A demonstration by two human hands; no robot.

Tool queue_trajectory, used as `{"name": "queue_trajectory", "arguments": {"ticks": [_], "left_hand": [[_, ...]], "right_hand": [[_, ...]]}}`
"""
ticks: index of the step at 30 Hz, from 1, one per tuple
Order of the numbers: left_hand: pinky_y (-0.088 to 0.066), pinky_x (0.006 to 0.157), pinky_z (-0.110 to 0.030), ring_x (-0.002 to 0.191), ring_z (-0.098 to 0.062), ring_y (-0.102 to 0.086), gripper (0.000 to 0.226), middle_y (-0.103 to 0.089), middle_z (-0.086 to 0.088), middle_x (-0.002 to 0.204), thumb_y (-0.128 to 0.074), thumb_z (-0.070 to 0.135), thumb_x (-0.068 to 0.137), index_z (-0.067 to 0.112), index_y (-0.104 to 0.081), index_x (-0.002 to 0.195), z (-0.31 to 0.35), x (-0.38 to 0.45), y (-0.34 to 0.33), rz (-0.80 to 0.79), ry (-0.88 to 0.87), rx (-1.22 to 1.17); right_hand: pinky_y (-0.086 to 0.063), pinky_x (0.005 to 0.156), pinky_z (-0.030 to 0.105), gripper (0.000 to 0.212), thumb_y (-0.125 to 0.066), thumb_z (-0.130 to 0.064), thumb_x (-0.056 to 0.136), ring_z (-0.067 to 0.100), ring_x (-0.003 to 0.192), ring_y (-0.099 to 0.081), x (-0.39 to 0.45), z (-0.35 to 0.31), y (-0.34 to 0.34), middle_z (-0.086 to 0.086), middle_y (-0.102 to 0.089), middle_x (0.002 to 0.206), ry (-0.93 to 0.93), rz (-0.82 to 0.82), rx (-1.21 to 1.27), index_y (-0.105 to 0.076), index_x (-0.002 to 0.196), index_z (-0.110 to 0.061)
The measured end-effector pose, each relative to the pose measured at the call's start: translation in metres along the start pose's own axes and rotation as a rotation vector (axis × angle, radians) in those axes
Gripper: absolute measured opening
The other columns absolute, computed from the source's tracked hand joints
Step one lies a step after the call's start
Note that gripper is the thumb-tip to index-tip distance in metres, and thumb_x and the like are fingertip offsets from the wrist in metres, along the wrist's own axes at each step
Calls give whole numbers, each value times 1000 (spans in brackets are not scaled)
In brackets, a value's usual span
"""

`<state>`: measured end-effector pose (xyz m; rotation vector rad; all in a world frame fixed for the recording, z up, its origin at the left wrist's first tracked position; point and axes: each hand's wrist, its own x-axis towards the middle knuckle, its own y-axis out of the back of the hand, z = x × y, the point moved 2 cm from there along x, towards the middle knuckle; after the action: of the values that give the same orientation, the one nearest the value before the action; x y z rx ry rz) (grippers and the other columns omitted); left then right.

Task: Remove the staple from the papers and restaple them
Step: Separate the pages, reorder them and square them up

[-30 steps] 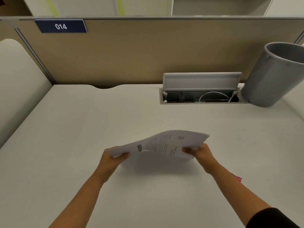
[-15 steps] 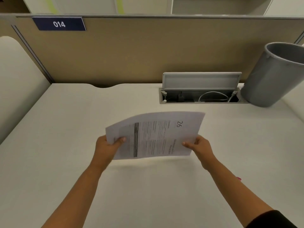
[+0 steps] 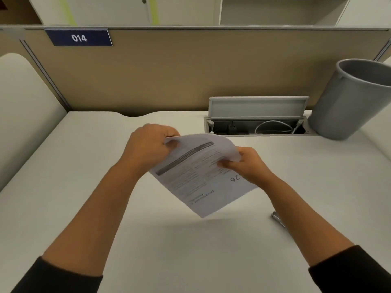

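The printed papers point(image 3: 196, 176) hang in the air above the white desk point(image 3: 63, 187), turned at an angle with the number 26 upside down near the right. My left hand point(image 3: 148, 146) pinches their far left corner. My right hand point(image 3: 247, 163) grips the right edge, where the top of the sheets curls over. No staple is visible. A metal tip of a small tool point(image 3: 278, 220), perhaps the stapler, pokes out from behind my right forearm on the desk.
A grey bin point(image 3: 347, 102) stands at the back right. An open cable hatch point(image 3: 258, 123) with a raised lid sits in the desk behind the papers. A tan partition point(image 3: 190, 70) with a label 014 closes the back.
The papers went from lying low and nearly flat to being lifted, then rotated so the text is upside down. Both hands moved up and closer together, my left hand to the far corner.
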<state>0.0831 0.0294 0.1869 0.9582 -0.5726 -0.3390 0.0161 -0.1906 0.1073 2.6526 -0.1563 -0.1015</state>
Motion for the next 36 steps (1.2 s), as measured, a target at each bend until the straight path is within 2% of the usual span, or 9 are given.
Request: {"name": "queue_trajectory", "arguments": {"ticks": [2,4,7,10,15,19,25,32,36], "left_hand": [[-43,87,-49,94,-22,-60,17,-67,4,97,-64,30,76,23,-66,91,-4,-3,7,331,-113,11],[-25,110,-52,132,-16,-37,77,-42,6,139,-76,39,64,24,-43,132,-24,-17,4,529,19,-114],[-27,112,-38,137,-12,-33,118,-34,-2,149,-85,27,54,30,-11,146,-41,-32,-26,231,364,-817],[-49,96,-43,106,-18,-64,66,-70,-1,112,-78,14,62,21,-56,124,-35,-33,-52,-50,324,-1071],[-56,66,-24,78,-14,-70,12,-75,5,82,-75,15,69,21,-76,80,-40,-48,-76,101,342,-1123],[-53,68,-18,80,-13,-70,20,-75,7,81,-70,3,76,22,-75,83,-46,-74,-109,9,494,-1053],[-53,68,-16,81,-7,-69,13,-75,11,86,-73,28,71,27,-75,83,-47,-56,-95,78,356,-1025],[-53,68,-23,77,-17,-65,7,-69,0,81,-67,13,83,19,-68,86,-47,-51,-109,13,453,-768],[-50,67,-33,76,-22,-63,10,-69,-4,84,-61,22,86,15,-69,87,-45,-18,-87,-101,354,-360]], "right_hand": [[-57,70,33,18,-68,-20,82,18,78,-66,-3,7,-1,-11,-67,85,-8,75,150,-63,84,-37],[-59,70,33,18,-68,-16,81,21,78,-67,-6,13,-2,-9,-70,88,-4,115,301,-66,86,-33],[-58,65,28,18,-71,-18,75,24,79,-67,-10,17,-5,-6,-71,90,-16,124,452,-68,90,-27],[-59,71,35,24,-75,-26,67,26,81,-68,-13,17,-9,-4,-73,93,-6,117,532,-70,90,-26],[-58,69,29,20,-81,-17,64,23,83,-70,-17,38,-23,-1,-75,90,-50,149,629,-75,83,-20],[-54,84,35,25,-75,-9,72,30,96,-65,-28,71,-48,14,-70,105,-189,80,526,-70,96,-14],[-55,72,21,24,-77,-13,69,19,90,-70,-17,63,-35,-1,-75,96,-106,107,623,-74,92,-17],[-52,91,36,37,-73,-6,75,30,109,-62,-27,79,-47,9,-68,112,-242,106,594,-63,109,-14],[-35,109,46,92,-79,-16,71,25,130,-40,-28,61,-29,10,-36,144,-328,526,418,-20,143,-18]]}}
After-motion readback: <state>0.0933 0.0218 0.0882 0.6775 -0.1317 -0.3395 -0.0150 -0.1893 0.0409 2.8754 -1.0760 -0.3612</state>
